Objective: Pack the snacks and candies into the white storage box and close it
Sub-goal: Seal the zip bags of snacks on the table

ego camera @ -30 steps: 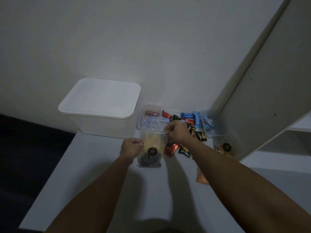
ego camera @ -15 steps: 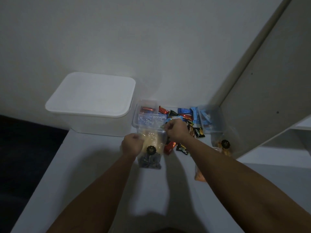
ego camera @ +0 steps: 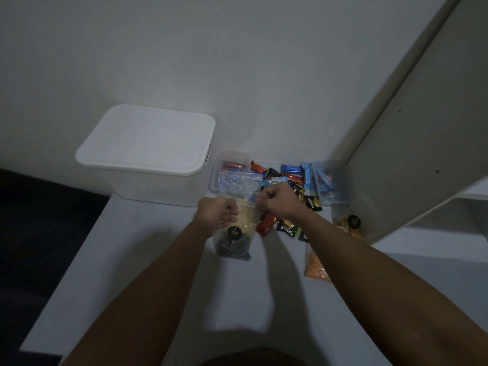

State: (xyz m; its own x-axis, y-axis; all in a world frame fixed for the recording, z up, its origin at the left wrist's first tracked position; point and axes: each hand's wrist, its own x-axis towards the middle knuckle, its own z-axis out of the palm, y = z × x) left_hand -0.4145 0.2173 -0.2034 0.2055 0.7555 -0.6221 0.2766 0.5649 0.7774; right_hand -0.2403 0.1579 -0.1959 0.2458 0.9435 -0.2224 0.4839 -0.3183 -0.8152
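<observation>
1. Box (ego camera: 148, 154) sits upper left of centre, lid on, so nothing can go in yet.
2. Bag (ego camera: 235, 233) stands mid-frame; left hand (ego camera: 217, 212) and right hand (ego camera: 277, 200) each pinch a top corner, probably to seal or lift it.
3. Candies (ego camera: 285, 178) lie scattered behind, beside clear tubs (ego camera: 232, 175); more bags (ego camera: 346, 225) wait right.

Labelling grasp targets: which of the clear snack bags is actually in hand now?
The clear bag with dark cookies: left hand and right hand pinch its top. The two orange-snack bags lie untouched to its right.
</observation>
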